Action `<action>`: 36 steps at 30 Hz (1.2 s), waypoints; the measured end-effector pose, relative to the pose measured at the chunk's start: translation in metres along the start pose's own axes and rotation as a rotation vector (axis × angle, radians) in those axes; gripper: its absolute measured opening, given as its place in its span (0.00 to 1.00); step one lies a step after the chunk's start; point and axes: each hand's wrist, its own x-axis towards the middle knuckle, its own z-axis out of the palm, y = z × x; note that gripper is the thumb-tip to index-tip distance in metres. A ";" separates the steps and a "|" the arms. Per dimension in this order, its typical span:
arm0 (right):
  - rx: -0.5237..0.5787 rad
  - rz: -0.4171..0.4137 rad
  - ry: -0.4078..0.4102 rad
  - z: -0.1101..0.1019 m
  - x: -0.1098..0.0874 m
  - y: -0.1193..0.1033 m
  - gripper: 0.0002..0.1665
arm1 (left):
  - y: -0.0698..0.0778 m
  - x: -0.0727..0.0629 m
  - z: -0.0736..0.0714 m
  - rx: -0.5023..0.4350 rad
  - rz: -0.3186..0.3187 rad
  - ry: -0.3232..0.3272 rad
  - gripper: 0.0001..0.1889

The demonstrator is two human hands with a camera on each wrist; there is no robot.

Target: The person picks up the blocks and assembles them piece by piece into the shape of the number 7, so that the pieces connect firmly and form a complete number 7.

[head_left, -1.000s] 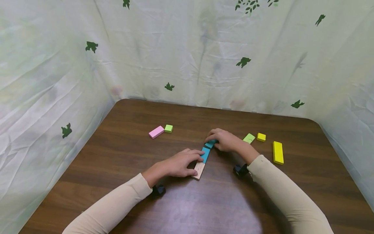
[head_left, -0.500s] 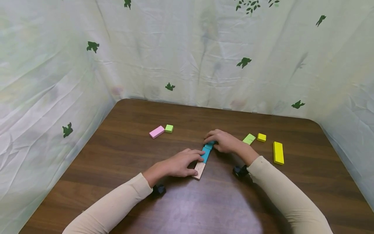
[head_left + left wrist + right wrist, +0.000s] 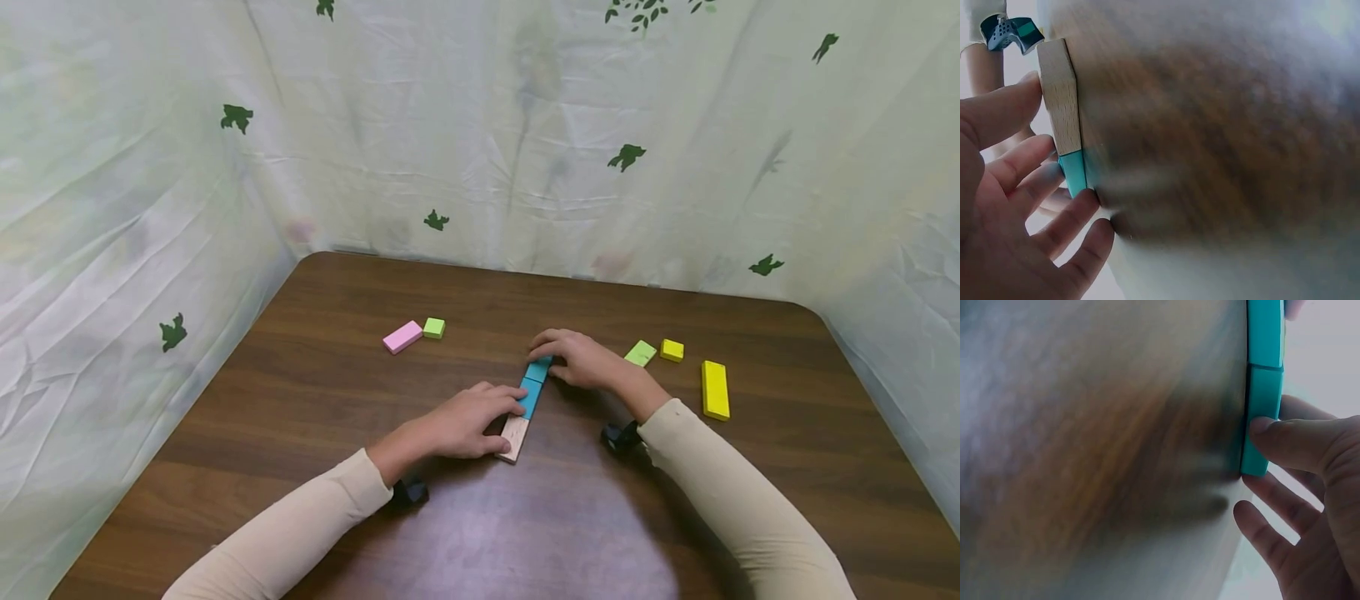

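Observation:
A row of flat blocks runs away from me in the head view: a bare wooden block (image 3: 513,438) nearest, a blue block (image 3: 531,398) in the middle and another blue block (image 3: 538,368) at the far end. My left hand (image 3: 468,419) rests on the row, its thumb at the wooden block's edge and its fingertips on the middle blue block. Thumb and fingers of my right hand (image 3: 581,360) pinch the far blue block. In the right wrist view, the thumb presses the side of this end block (image 3: 1263,400), which meets its blue neighbour (image 3: 1265,331) end to end.
Left of the row on the brown table (image 3: 330,400) lie a pink block (image 3: 402,337) and a small green block (image 3: 434,328). To the right are a light green block (image 3: 641,353), a small yellow block (image 3: 672,350) and a long yellow block (image 3: 715,390).
The far blue block, tilted off the row's line with a dark gap a second ago, has been straightened by my right hand against the middle block. The left hand has stayed nearly still.

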 end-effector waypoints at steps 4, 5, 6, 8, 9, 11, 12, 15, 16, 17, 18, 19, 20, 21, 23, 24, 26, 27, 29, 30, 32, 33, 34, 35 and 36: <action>0.004 -0.001 -0.005 0.000 0.000 0.000 0.19 | 0.003 0.000 0.000 0.008 -0.006 0.010 0.24; 0.005 0.000 -0.005 0.000 0.000 -0.001 0.20 | 0.003 0.000 0.000 0.009 -0.007 0.009 0.24; 0.007 0.002 -0.006 0.001 0.001 -0.001 0.20 | 0.003 0.000 -0.001 0.009 -0.008 0.009 0.24; 0.011 0.007 -0.005 0.001 0.000 0.000 0.21 | 0.002 0.001 -0.001 0.014 -0.004 0.005 0.24; 0.013 0.012 -0.005 0.002 0.000 0.000 0.21 | 0.002 0.001 -0.001 0.013 -0.005 0.001 0.24; 0.012 0.020 -0.006 0.003 0.000 0.001 0.22 | -0.001 0.003 -0.001 0.009 0.000 -0.006 0.25; 0.014 0.027 -0.006 0.003 -0.001 0.001 0.23 | -0.002 0.004 -0.002 0.004 0.000 -0.012 0.26; 0.027 0.072 -0.011 0.002 -0.003 0.002 0.24 | -0.007 0.008 -0.006 -0.003 0.003 -0.042 0.30; 0.032 0.088 -0.013 0.002 -0.004 0.002 0.24 | -0.008 0.010 -0.007 0.003 0.004 -0.055 0.32; 0.040 0.104 -0.012 0.001 -0.004 0.002 0.25 | -0.010 0.012 -0.009 0.010 0.005 -0.069 0.34; 0.050 0.119 -0.010 0.001 -0.005 0.002 0.25 | -0.011 0.014 -0.011 0.025 0.006 -0.086 0.37; 0.056 0.130 -0.010 0.000 -0.006 0.002 0.25 | -0.012 0.017 -0.013 0.043 0.009 -0.103 0.39; 0.060 0.135 -0.006 -0.001 -0.006 0.003 0.25 | -0.013 0.019 -0.014 0.062 0.013 -0.119 0.42; 0.062 0.139 -0.005 -0.001 -0.007 0.004 0.25 | -0.014 0.021 -0.016 0.076 0.018 -0.134 0.44; 0.067 0.144 -0.001 -0.003 -0.008 0.004 0.25 | -0.015 0.024 -0.019 0.098 0.024 -0.168 0.48; 0.070 0.146 -0.001 -0.003 -0.009 0.005 0.25 | -0.015 0.025 -0.020 0.105 0.026 -0.186 0.50; 0.071 0.145 -0.003 -0.004 -0.010 0.005 0.24 | -0.015 0.027 -0.021 0.105 0.024 -0.211 0.51; 0.073 0.144 -0.004 -0.005 -0.011 0.005 0.24 | -0.015 0.027 -0.022 0.104 0.021 -0.219 0.51; 0.077 0.139 -0.004 -0.006 -0.012 0.005 0.24 | -0.015 0.029 -0.023 0.108 0.010 -0.234 0.51; 0.080 0.138 -0.004 -0.006 -0.013 0.005 0.24 | -0.015 0.029 -0.022 0.109 0.006 -0.238 0.51; 0.078 0.127 -0.005 -0.006 -0.013 0.004 0.23 | -0.015 0.030 -0.022 0.112 0.001 -0.241 0.51; 0.077 0.123 -0.007 -0.006 -0.013 0.004 0.22 | -0.015 0.030 -0.022 0.114 -0.001 -0.241 0.50; 0.074 0.117 -0.008 -0.006 -0.013 0.004 0.22 | -0.015 0.031 -0.021 0.115 -0.002 -0.242 0.51; 0.070 0.112 -0.009 -0.005 -0.013 0.004 0.21 | -0.016 0.031 -0.021 0.114 -0.004 -0.242 0.51; 0.063 0.108 -0.009 -0.005 -0.013 0.004 0.22 | -0.016 0.031 -0.021 0.112 -0.003 -0.241 0.51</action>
